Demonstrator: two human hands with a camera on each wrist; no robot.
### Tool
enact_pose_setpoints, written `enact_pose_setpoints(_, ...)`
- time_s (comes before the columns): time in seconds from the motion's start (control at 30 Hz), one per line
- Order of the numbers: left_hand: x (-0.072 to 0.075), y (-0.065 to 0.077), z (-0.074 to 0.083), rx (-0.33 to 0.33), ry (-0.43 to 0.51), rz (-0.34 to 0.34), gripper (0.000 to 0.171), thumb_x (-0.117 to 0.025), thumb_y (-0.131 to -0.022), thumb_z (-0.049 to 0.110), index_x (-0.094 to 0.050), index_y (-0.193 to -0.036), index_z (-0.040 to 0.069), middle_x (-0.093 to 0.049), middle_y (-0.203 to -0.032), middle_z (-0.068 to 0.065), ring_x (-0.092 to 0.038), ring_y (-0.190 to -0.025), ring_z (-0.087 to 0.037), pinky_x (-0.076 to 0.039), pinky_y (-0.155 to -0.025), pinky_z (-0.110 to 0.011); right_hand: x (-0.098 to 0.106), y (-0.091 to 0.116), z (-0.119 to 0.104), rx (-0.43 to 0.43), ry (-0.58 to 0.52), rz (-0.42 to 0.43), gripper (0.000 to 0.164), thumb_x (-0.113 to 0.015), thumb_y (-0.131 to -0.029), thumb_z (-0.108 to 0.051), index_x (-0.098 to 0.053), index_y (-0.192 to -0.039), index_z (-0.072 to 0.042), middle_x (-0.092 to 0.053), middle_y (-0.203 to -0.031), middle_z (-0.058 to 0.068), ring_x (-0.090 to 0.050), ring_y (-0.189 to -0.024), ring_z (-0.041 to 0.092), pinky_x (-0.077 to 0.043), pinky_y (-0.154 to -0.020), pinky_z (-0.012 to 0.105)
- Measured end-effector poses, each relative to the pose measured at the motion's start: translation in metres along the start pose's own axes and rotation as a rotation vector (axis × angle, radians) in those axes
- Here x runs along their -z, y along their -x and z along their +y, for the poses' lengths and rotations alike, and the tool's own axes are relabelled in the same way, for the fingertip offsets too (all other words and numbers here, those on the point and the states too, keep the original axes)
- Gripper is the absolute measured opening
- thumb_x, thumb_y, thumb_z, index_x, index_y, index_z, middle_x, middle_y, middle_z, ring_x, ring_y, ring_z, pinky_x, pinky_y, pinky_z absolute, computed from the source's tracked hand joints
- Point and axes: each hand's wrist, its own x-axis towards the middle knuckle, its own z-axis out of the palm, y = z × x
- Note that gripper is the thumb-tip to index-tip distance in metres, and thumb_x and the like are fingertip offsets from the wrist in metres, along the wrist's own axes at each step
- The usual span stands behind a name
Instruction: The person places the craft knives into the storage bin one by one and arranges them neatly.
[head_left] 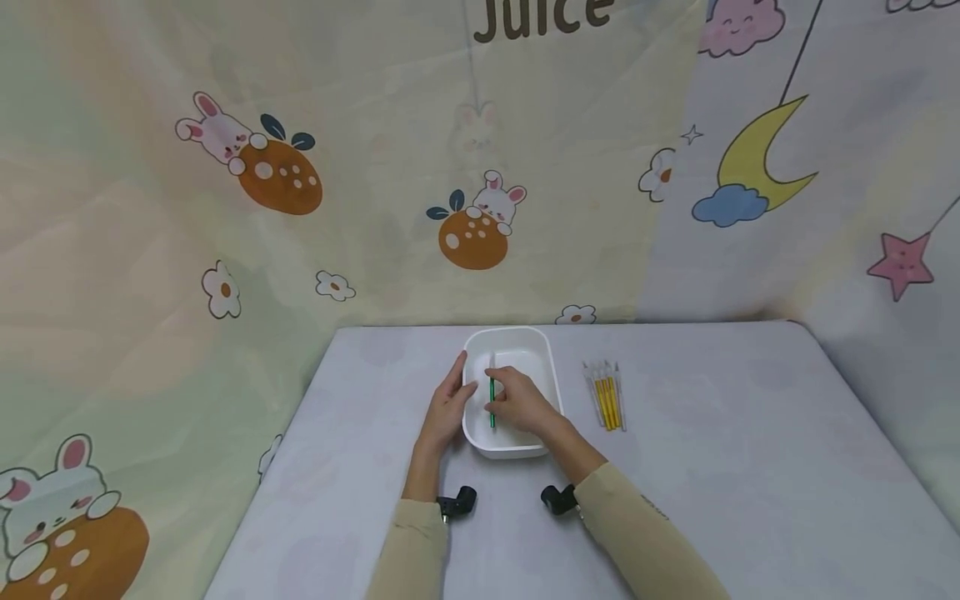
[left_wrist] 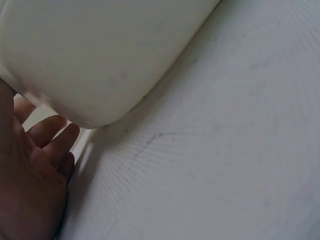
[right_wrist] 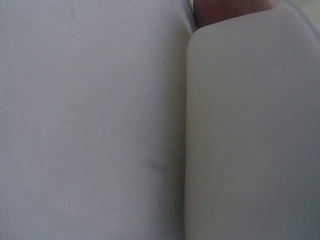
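Observation:
A white rectangular plastic tray [head_left: 534,360] stands on the table. My left hand [head_left: 446,410] grips its left side, thumb over the rim. In the left wrist view, the fingers [left_wrist: 60,140] of that hand curl against the tray's outer wall. My right hand [head_left: 523,407] reaches over the tray and pinches a slim green pen [head_left: 492,390] between thumb and forefinger, lengthwise inside the tray. Whether the pen touches the tray floor I cannot tell. The right wrist view shows mostly the tray's outer wall [right_wrist: 250,125]; the right hand's fingers are out of that view.
To the right of the tray lies a row of several slim pens [head_left: 605,396], yellow and pale, side by side. The table [head_left: 720,467] has a white cloth. Printed fabric [head_left: 390,125] hangs behind and beside it.

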Motion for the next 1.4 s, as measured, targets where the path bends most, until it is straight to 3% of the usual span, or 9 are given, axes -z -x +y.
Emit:
enact_pose_setpoints(0.2, -0.0011, 0.0008, 0.0009, 0.001, -0.001, 0.001, 0.062, -0.055, -0.107, 0.021, -0.033, -0.164, 0.028, -0.029, -0.168, 0.019, -0.023, -0.159, -0.008, -0.02, -0.132, -0.041, -0.0017, 0.0011, -0.0015, -0.003, 0.128, -0.003, 0.063, -0.081, -0.09, -0.014, -0.057, -0.148, -0.008, -0.058, -0.148, 0.016, -0.061, -0.126, 0.028, -0.049, -0.114, 0.049)
enact_pose_setpoints(0.33, -0.0012, 0.0015, 0.0012, 0.007, 0.002, 0.007, 0.061, -0.055, -0.107, 0.022, -0.034, -0.163, 0.03, -0.03, -0.168, 0.019, -0.023, -0.159, -0.008, -0.02, -0.132, -0.041, -0.0024, 0.0023, -0.003, -0.009, 0.154, 0.002, 0.062, -0.083, -0.089, -0.015, -0.059, -0.146, -0.009, -0.06, -0.146, 0.015, -0.061, -0.126, 0.028, -0.048, -0.114, 0.051)
enact_pose_setpoints(0.73, -0.0008, 0.0031, 0.0011, -0.016, -0.001, 0.001, 0.062, -0.055, -0.107, 0.021, -0.032, -0.165, 0.022, -0.029, -0.169, 0.016, -0.022, -0.159, -0.009, -0.02, -0.132, -0.042, -0.0041, 0.0027, -0.0037, -0.012, 0.205, -0.011, 0.061, -0.085, -0.087, -0.018, -0.062, -0.144, -0.009, -0.063, -0.14, 0.014, -0.063, -0.12, 0.026, -0.05, -0.112, 0.05)
enact_pose_setpoints(0.93, -0.0011, 0.0026, 0.002, -0.006, -0.003, 0.007, 0.062, -0.055, -0.107, 0.02, -0.033, -0.164, 0.028, -0.029, -0.169, 0.018, -0.022, -0.159, -0.008, -0.019, -0.132, -0.042, -0.004, 0.0043, -0.0046, -0.007, 0.206, -0.044, 0.064, -0.085, -0.086, -0.015, -0.061, -0.145, -0.007, -0.063, -0.138, 0.015, -0.062, -0.109, 0.023, -0.052, -0.11, 0.047)
enact_pose_setpoints(1.4, -0.0008, 0.0033, 0.0024, 0.011, -0.028, 0.017, 0.061, -0.056, -0.107, 0.022, -0.035, -0.163, 0.033, -0.031, -0.168, 0.018, -0.024, -0.159, -0.01, -0.022, -0.131, -0.044, -0.0076, 0.0044, -0.0042, -0.022, 0.195, -0.049, 0.065, -0.085, -0.087, -0.016, -0.06, -0.146, -0.008, -0.063, -0.135, 0.015, -0.061, -0.108, 0.022, -0.053, -0.107, 0.045)
